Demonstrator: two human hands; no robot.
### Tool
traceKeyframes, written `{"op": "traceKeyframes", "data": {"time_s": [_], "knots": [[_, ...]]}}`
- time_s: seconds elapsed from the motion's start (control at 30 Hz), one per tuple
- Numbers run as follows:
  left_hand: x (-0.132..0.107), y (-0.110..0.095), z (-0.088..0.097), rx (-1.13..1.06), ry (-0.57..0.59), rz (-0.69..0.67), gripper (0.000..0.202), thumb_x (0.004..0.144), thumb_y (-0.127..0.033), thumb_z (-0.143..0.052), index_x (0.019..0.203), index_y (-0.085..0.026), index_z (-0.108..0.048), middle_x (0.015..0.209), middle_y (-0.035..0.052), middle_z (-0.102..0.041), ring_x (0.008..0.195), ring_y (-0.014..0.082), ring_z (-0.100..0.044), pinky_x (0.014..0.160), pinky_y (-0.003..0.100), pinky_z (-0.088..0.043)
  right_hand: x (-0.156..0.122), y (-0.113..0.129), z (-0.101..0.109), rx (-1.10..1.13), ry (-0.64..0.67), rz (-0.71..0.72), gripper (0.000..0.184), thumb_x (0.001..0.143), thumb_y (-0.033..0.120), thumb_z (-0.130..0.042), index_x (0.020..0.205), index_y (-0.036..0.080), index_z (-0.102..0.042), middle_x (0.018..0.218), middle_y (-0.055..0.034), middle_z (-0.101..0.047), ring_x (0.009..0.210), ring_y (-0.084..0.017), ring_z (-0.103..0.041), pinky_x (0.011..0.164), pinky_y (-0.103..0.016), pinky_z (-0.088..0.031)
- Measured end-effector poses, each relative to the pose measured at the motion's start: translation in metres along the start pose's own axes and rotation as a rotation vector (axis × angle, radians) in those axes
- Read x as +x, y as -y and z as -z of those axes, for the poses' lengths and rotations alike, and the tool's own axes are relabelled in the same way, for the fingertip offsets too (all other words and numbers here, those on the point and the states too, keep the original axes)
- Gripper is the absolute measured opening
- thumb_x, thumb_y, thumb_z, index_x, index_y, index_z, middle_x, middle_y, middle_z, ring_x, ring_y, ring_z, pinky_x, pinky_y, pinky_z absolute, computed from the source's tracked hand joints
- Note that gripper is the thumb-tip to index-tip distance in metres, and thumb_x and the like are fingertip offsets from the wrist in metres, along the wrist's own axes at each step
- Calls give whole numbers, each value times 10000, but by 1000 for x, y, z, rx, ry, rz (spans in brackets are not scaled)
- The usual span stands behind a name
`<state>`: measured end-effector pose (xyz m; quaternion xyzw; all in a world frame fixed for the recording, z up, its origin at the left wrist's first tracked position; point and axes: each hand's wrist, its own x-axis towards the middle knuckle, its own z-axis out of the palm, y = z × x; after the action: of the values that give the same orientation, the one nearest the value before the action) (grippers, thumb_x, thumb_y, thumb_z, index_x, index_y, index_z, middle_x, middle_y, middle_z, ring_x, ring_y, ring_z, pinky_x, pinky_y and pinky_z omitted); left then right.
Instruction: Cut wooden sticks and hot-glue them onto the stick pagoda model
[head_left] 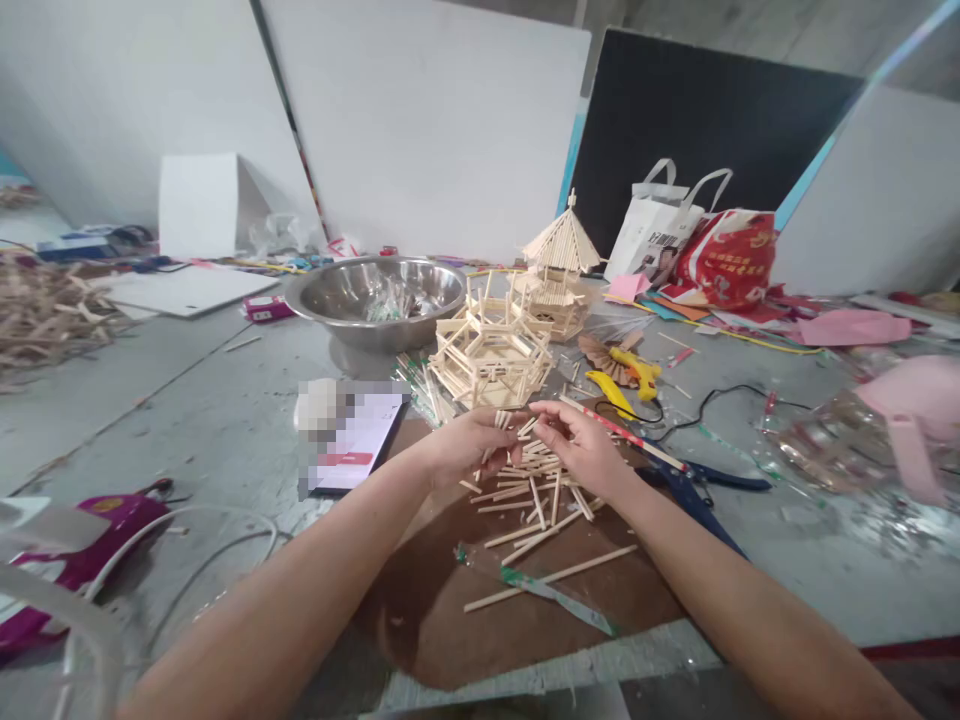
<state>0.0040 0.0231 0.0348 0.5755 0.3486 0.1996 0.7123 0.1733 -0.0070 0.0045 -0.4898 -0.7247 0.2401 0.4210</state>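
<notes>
My left hand (476,443) is closed around several short wooden sticks (501,419), their pale ends poking out between the fingers. Facing it, my right hand (581,445) pinches at a short stick (528,428) between thumb and fingers. Beneath both hands lies a loose pile of cut sticks (536,490) on a brown board (427,620). Longer sticks and a torn clear wrapper (559,598) lie nearer to me. Just beyond my hands stands a lattice frame of sticks (491,350), and behind it a small stick pavilion (562,255) with a pointed roof.
A steel basin (375,335) holding wrapped items stands back left, with a phone or tablet (360,440) in front. To the right lie a yellow glue gun (637,375), blue-handled cutters (697,500), a black cord and a clear jug (832,440). Bags (724,260) stand behind.
</notes>
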Motion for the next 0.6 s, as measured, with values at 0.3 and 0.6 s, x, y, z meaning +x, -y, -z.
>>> {"op": "traceKeyframes", "data": {"time_s": [0.3,0.6], "knots": [[27,-28,-3,91,170,-15,135,694,-222,-521,669,-93,-552,601,32,-548,445,54,-425,409,186,-288,26,13,26,72,56,5,123,725,239,-501,800,183,-581,704,-1,-625,642,-115,-562,608,-227,-420],[44,-33,-1,-406,-198,-173,219,765,-151,-436,969,-103,-502,667,51,-583,459,73,-507,465,207,-386,72,-2,33,137,-476,-71,213,670,344,-554,746,150,-599,639,-19,-615,552,-111,-542,545,-222,-432]]}}
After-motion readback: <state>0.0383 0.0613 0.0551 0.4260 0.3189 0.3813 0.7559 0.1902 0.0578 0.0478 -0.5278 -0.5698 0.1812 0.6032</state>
